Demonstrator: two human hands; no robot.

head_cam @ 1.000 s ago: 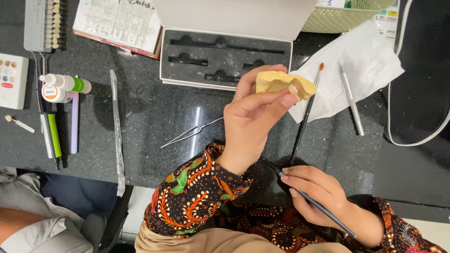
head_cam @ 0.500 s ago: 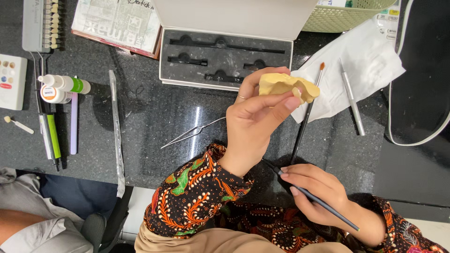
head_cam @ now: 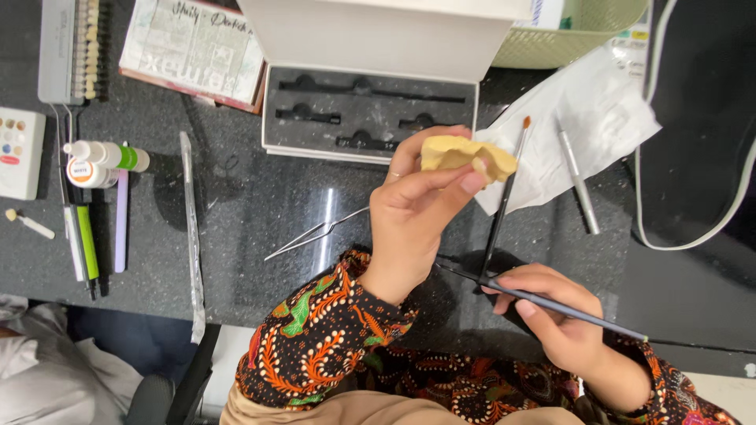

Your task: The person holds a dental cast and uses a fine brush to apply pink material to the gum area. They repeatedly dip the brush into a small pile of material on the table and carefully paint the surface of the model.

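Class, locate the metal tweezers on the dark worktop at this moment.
In the head view the metal tweezers lie on the dark worktop just left of the left hand, below the open white case and right of the long clear strip.

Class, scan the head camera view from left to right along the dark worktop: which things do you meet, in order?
White paint palette → green pen → metal tweezers → left hand holding a yellow dental cast → silver pen on white tissue → black pouch.
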